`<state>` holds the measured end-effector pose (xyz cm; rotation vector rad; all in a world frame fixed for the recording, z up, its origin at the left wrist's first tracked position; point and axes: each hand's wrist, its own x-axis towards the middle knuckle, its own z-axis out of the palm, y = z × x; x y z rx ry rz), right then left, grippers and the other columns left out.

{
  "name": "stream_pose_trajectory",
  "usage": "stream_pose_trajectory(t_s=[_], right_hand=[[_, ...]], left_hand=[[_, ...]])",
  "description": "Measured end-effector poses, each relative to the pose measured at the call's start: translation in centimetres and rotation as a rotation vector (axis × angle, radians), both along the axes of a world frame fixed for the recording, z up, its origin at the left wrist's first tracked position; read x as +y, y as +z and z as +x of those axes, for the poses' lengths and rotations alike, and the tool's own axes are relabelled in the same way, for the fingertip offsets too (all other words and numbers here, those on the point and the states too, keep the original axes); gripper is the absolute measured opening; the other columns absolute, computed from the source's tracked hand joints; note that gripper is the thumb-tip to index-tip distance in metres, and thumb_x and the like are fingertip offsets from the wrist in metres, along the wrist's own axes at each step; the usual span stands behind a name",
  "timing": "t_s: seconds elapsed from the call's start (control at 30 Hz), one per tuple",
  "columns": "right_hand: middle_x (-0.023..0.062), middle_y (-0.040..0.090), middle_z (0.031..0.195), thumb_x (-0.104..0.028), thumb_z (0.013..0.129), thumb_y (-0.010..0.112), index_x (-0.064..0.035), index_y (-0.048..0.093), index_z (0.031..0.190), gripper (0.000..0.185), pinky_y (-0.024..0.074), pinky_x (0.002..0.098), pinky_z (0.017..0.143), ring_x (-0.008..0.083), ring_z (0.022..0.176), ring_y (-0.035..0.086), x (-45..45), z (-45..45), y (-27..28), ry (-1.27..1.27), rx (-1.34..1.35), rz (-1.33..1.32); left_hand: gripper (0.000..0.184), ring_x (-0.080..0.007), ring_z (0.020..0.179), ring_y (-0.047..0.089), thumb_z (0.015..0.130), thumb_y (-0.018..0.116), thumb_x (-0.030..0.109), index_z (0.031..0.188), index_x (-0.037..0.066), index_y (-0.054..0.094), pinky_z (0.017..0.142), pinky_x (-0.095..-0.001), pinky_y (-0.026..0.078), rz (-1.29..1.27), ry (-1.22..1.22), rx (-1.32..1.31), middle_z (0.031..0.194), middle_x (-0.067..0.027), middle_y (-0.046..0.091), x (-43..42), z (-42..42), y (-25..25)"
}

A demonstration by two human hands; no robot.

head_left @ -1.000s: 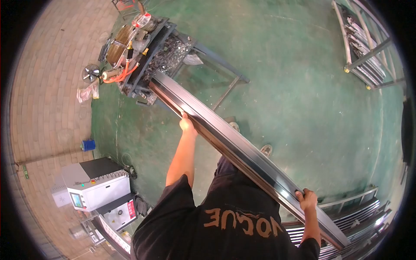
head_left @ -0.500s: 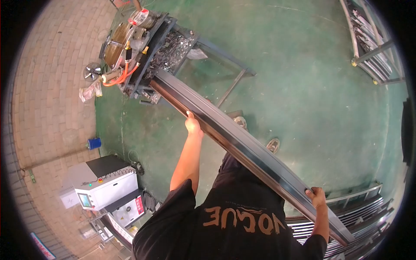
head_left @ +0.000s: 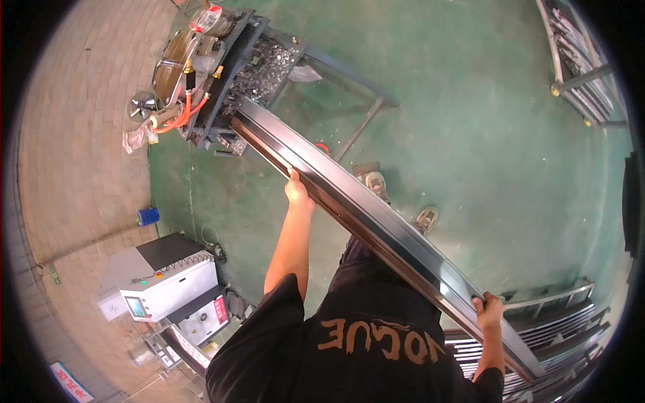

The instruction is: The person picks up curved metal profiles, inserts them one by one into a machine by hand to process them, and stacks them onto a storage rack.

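A long dark grey metal profile (head_left: 376,208) runs diagonally across the view, in front of my body. My left hand (head_left: 296,191) is closed on its near edge, thumb on top, closer to the far end. Lower right, my right hand (head_left: 489,309) grips the opposite edge with the thumb over the upper face; its other fingers are partly hidden. The profile's far end meets the machine (head_left: 222,94) at upper left, beside a surface of metal chips (head_left: 269,67). Whether that end rests on the machine or sits inside it, I cannot tell.
Orange hoses (head_left: 181,119) hang at the machine's side. A white and grey cabinet (head_left: 171,285) with a small screen stands lower left, near a blue bucket (head_left: 148,215). Racks of metal profiles stand at lower right (head_left: 557,339) and upper right (head_left: 581,60).
The profile's near end has shifted slightly toward the left, and light reflects more brightly off its face. Both hands keep their hold. The camera view has moved a little.
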<state>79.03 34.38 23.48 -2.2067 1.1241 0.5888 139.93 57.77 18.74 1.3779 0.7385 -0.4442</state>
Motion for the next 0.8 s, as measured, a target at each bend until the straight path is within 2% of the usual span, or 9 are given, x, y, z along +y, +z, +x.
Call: stream_pose_trajectory(t_s=[0.07, 0.13, 0.27, 0.3, 0.33, 0.4, 0.53, 0.67, 0.8], right_hand=[[0.0270, 0.060, 0.067, -0.069, 0.082, 0.062, 0.0010, 0.058, 0.072, 0.071, 0.0464, 0.0548, 0.062, 0.0491, 0.072, 0.061, -1.0, 1.3, 1.7, 0.018, 0.076, 0.090], [0.0249, 0.052, 0.059, -0.064, 0.084, 0.064, -0.0003, 0.054, 0.068, 0.067, 0.0393, 0.0535, 0.055, 0.0491, 0.063, 0.055, -1.1, 1.4, 1.5, -0.009, -0.004, 0.138], [0.0260, 0.053, 0.060, -0.061, 0.085, 0.065, 0.0011, 0.054, 0.068, 0.065, 0.0410, 0.0537, 0.056, 0.0501, 0.065, 0.056, 0.3, 1.7, 1.2, 0.030, -0.113, -0.025], [0.0260, 0.054, 0.061, -0.059, 0.085, 0.065, 0.0012, 0.055, 0.068, 0.063, 0.0430, 0.0544, 0.057, 0.0511, 0.067, 0.056, 0.3, 2.1, 1.3, 0.000, -0.075, 0.031], [0.0260, 0.054, 0.061, -0.059, 0.085, 0.065, 0.0012, 0.055, 0.068, 0.063, 0.0430, 0.0544, 0.057, 0.0511, 0.067, 0.056, 0.4, 2.5, 1.2, -0.008, -0.070, 0.033], [0.0281, 0.061, 0.072, -0.068, 0.083, 0.061, 0.0011, 0.058, 0.072, 0.070, 0.0473, 0.0563, 0.067, 0.0508, 0.078, 0.061, 0.6, 3.9, 0.5, -0.020, 0.073, 0.195], [0.0274, 0.060, 0.070, -0.069, 0.083, 0.060, 0.0011, 0.057, 0.072, 0.071, 0.0471, 0.0556, 0.066, 0.0509, 0.076, 0.060, 1.1, 5.8, 0.2, -0.015, 0.066, 0.215], [0.0274, 0.059, 0.069, -0.069, 0.082, 0.061, 0.0009, 0.057, 0.072, 0.071, 0.0462, 0.0551, 0.064, 0.0503, 0.075, 0.060, 1.5, 5.6, -0.2, -0.018, 0.055, 0.163], [0.0274, 0.060, 0.071, -0.070, 0.082, 0.061, 0.0006, 0.057, 0.073, 0.071, 0.0463, 0.0549, 0.064, 0.0502, 0.077, 0.060, 1.9, 5.2, -1.3, 0.018, 0.016, 0.083]], left_hand=[[0.054, -0.0337, 0.118, 0.059, 0.106, 0.043, 0.043, 0.134, -0.003, 0.049, 0.103, -0.0499, 0.048, -0.032, -0.003, 0.011, 0.133, -0.0160, 0.058, -0.3, 0.2, 1.0], [0.054, -0.0335, 0.119, 0.059, 0.106, 0.042, 0.044, 0.136, -0.001, 0.048, 0.103, -0.0507, 0.048, -0.089, -0.003, 0.056, 0.136, -0.0154, 0.056, 0.4, 1.5, 0.9], [0.054, -0.0333, 0.119, 0.059, 0.106, 0.042, 0.042, 0.137, -0.001, 0.048, 0.104, -0.0502, 0.047, -0.045, -0.019, -0.003, 0.135, -0.0156, 0.057, 0.6, 1.6, 0.9], [0.053, -0.0335, 0.119, 0.058, 0.106, 0.042, 0.042, 0.136, -0.001, 0.048, 0.105, -0.0500, 0.047, -0.019, -0.008, -0.010, 0.135, -0.0157, 0.057, 0.4, 1.6, 0.7], [0.052, -0.0342, 0.117, 0.059, 0.106, 0.043, 0.041, 0.135, -0.002, 0.049, 0.103, -0.0501, 0.048, -0.011, -0.002, -0.030, 0.134, -0.0164, 0.057, 1.1, 2.0, -0.4], [0.051, -0.0341, 0.116, 0.060, 0.106, 0.043, 0.040, 0.134, -0.003, 0.050, 0.100, -0.0505, 0.050, 0.049, 0.002, -0.006, 0.132, -0.0169, 0.058, 1.7, 4.1, -0.7], [0.056, -0.0321, 0.107, 0.063, 0.103, 0.048, 0.048, 0.128, -0.001, 0.053, 0.094, -0.0484, 0.053, 0.030, -0.004, -0.054, 0.124, -0.0150, 0.062, 2.1, 5.7, -0.8], [0.051, -0.0309, 0.098, 0.066, 0.104, 0.047, 0.046, 0.122, 0.000, 0.056, 0.090, -0.0478, 0.054, 0.060, 0.017, 0.049, 0.113, -0.0136, 0.066, 2.5, 6.1, -1.0], [0.049, -0.0316, 0.101, 0.065, 0.105, 0.045, 0.046, 0.121, 0.001, 0.056, 0.092, -0.0485, 0.053, 0.017, 0.011, 0.063, 0.115, -0.0135, 0.065, 2.2, 6.1, -0.9]])
